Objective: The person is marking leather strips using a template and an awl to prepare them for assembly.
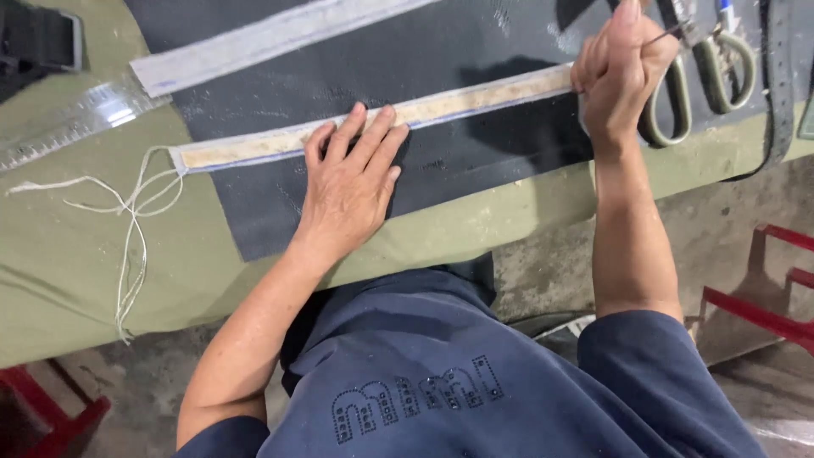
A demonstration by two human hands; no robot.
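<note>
My left hand (352, 182) lies flat, fingers spread, on a dark sheet (475, 144) and presses the edge of a long pale strip (254, 146) that runs across it. My right hand (623, 68) is closed around a thin tool at the strip's right end, its metal tip (661, 36) poking out past the fingers. A second pale strip (254, 41) lies farther up on the dark sheet.
Green-handled scissors (699, 76) lie just right of my right hand. A clear ruler (72, 123) sits at the far left, loose white string (131, 220) below it on the olive table cover (76, 271). A dark belt (778, 85) hangs at right; red stool frames (763, 305) stand on the floor.
</note>
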